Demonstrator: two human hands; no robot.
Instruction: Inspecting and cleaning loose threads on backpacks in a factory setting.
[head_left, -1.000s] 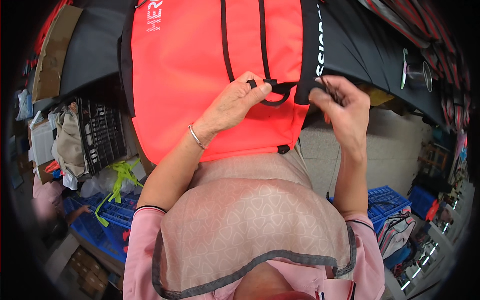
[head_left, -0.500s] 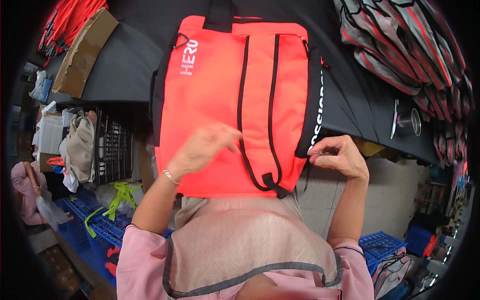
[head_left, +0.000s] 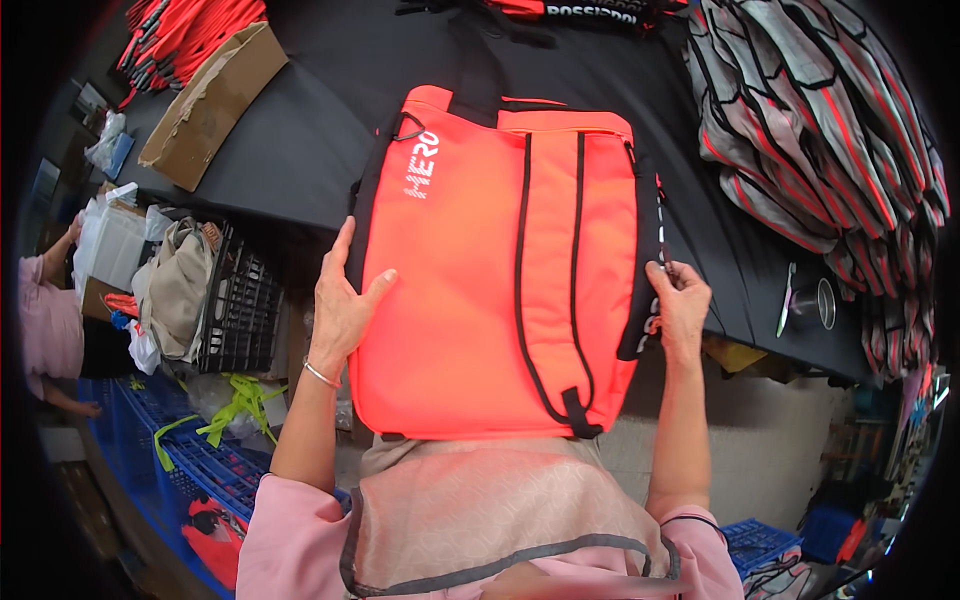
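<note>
Nearest to us, 1 beige apron (head_left: 500,520) with grey edging over pink sleeves fills the lower edge. Above it, 1 bright orange backpack (head_left: 500,290) lies flat on the near edge of the black table (head_left: 300,140), its lower end overhanging the edge toward us, its top handle pointing away. 2 thin black straps run down its face and meet at 1 black tab near the lower end; white lettering sits at its upper left corner. Our left hand (head_left: 340,305), bracelet at the wrist, rests spread and flat on the bag's left edge, thumb on the orange fabric, pressing rather than clasping. Our right hand (head_left: 680,305) pinches the black side panel on the bag's right edge, fingers closed narrowly on the fabric. Left of us, below the table: 1 black crate (head_left: 235,310), 1 tan bag (head_left: 175,285), blue crates (head_left: 200,460) with green straps. Right of the backpack on the table: 1 small metal cup (head_left: 825,300). Farther back: 1 stack of grey-and-red fabric pieces (head_left: 810,130) at right, 1 cardboard box (head_left: 210,100) at left. At the far left edge, another person in pink (head_left: 45,320).
</note>
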